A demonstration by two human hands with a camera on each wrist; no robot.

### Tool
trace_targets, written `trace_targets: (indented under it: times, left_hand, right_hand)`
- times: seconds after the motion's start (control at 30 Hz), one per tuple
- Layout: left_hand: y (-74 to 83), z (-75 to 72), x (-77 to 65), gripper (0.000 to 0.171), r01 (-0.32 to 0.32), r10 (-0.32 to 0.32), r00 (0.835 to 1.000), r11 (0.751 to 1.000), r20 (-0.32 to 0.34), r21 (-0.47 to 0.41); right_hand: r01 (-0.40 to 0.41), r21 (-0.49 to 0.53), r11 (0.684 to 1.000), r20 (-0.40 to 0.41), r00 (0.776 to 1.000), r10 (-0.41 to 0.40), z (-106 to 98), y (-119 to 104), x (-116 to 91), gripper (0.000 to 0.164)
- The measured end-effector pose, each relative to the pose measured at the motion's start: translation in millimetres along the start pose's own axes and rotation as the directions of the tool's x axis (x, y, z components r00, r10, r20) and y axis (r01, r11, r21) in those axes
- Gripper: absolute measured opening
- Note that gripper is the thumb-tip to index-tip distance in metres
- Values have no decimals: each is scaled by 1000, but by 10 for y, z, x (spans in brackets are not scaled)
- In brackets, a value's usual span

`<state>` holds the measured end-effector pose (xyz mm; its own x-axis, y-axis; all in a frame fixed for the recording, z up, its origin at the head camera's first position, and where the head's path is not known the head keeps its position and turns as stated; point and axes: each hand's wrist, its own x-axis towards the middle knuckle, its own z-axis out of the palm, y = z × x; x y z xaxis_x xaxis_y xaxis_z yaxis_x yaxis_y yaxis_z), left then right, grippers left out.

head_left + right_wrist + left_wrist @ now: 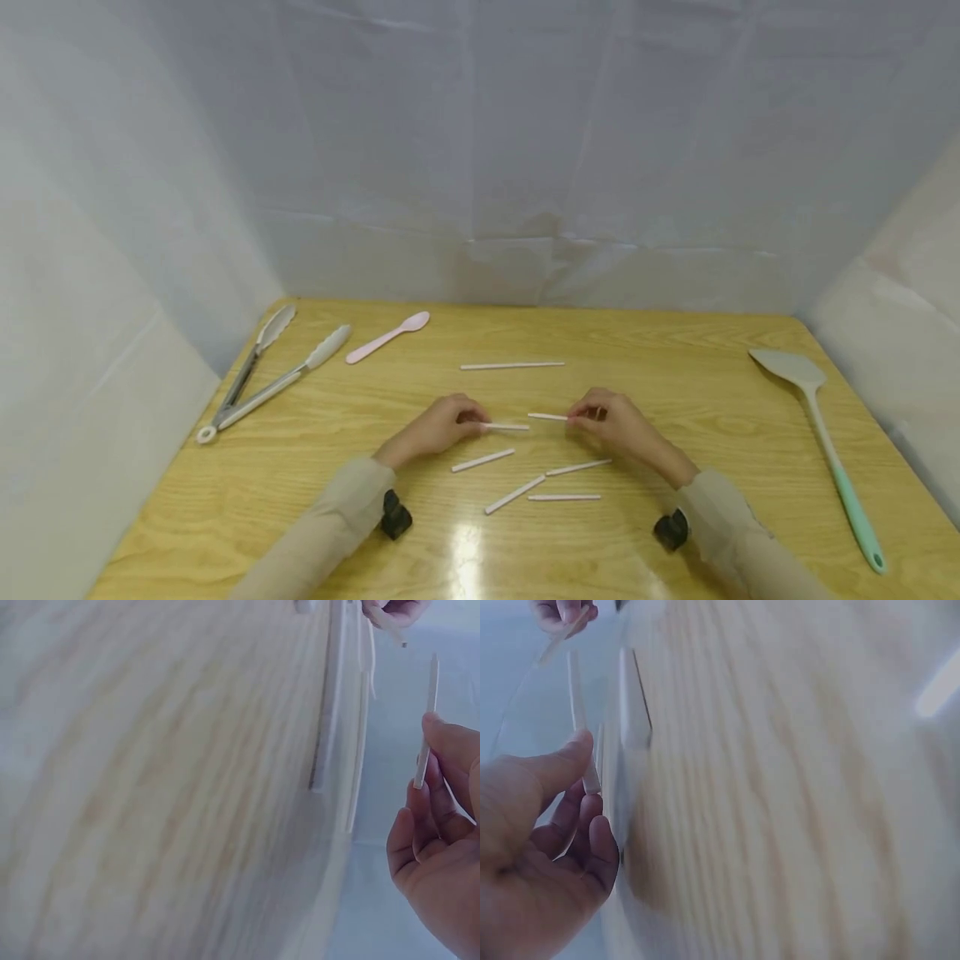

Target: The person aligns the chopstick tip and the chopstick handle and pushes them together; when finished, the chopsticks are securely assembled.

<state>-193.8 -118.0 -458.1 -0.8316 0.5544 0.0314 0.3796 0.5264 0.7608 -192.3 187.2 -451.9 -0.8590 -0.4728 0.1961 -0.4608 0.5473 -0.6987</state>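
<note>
Though seven sticks (508, 427), two in fingers (602, 838)

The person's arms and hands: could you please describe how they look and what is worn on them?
The loose, beige fabric left sleeve has a small, blocky black device near its end; the loose, beige fabric right sleeve has a matching black device. The left hand and right hand wear no gloves.

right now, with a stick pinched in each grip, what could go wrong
The left grip pinches its stick towards one end, so it might tilt or slip. The stick in the right grip looks close to it, so their tips could knock. Pulling back might brush the loose sticks on the table.
</note>
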Motion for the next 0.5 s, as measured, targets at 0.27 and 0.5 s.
trace_targets:
  times: [0.27,0.5]
  left_hand:
    - [41,11,27,12,1,-3,999,999,-43,-52]
    - [73,-17,55,11,-6,2,999,997,-55,-73]
  right_hand:
    - [35,5,999,-80,996,-35,-21,-56,15,5]
    - [34,20,999,-90,995,-32,-26,-68,17,5]
